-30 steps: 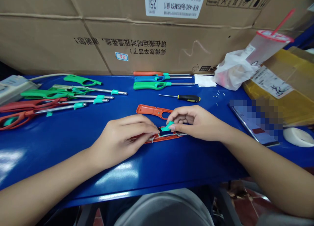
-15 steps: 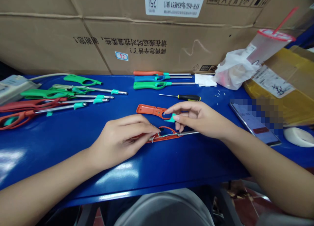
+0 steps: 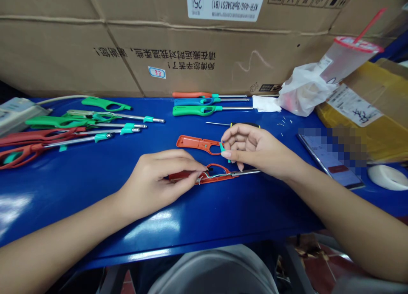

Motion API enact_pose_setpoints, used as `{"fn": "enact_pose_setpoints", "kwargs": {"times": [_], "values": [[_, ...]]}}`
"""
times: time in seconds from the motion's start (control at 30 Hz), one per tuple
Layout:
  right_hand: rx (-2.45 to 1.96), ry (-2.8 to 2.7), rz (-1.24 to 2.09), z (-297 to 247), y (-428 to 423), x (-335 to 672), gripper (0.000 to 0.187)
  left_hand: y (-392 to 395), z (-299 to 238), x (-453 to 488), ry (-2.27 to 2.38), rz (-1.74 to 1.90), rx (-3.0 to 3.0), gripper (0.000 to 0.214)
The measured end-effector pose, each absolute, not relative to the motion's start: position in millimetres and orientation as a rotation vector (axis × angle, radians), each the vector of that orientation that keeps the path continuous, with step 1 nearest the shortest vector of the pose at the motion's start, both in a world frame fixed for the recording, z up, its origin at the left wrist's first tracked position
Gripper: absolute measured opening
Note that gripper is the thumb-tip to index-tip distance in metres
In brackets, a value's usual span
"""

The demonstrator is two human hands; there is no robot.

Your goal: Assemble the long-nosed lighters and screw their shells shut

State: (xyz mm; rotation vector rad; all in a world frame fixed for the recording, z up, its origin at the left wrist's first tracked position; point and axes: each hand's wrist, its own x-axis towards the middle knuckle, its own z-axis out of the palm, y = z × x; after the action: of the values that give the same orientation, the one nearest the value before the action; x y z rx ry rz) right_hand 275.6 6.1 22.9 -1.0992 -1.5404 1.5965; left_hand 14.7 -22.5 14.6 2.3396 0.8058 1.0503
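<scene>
An opened orange gas lighter (image 3: 216, 178) lies on the blue table, its wires and metal tube exposed. My left hand (image 3: 165, 175) is closed over its handle end, thumb and forefinger pinched near the small black part and wires; the fingers cover some of the inside. Above the lighter, my right hand (image 3: 251, 149) pinches a small teal plastic piece (image 3: 225, 153) between thumb and fingers. The loose orange shell half (image 3: 194, 142) rests just behind, inner side up, its right end close to the teal piece.
Several opened lighters (image 3: 70, 132) lie at left beside a white device (image 3: 19, 115). Three lighters (image 3: 194, 110) line up before the cardboard box (image 3: 159, 43). Behind my right hand lies a screwdriver (image 3: 218, 123). A phone (image 3: 331, 158), white mouse (image 3: 386, 177) and bagged cup (image 3: 344, 60) are at right.
My right hand has lifted slightly and turned, tilting the teal piece more upright and partly covering the screwdriver handle. My left hand stays almost still on the lighter.
</scene>
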Motion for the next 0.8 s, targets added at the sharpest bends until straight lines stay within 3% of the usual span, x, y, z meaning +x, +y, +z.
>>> {"fn": "enact_pose_setpoints", "kwargs": {"times": [0.1, 0.27, 0.8], "values": [[-1.066, -1.526, 1.634, 21.8, 6.1, 276.2, 0.044, -23.4, 13.3, 16.7, 0.898, 1.040, 2.195, 0.012], [-1.108, -1.570, 1.622, 23.9, 5.9, 275.6, 0.028, -24.5, 8.3, 18.5, 0.969, 0.963, 1.892, 0.018], [-1.044, -1.439, 1.718, 22.7, 5.0, 272.9, 0.043, -23.7, 8.4, 20.4, 1.025, 0.876, 1.741, 0.013]]}}
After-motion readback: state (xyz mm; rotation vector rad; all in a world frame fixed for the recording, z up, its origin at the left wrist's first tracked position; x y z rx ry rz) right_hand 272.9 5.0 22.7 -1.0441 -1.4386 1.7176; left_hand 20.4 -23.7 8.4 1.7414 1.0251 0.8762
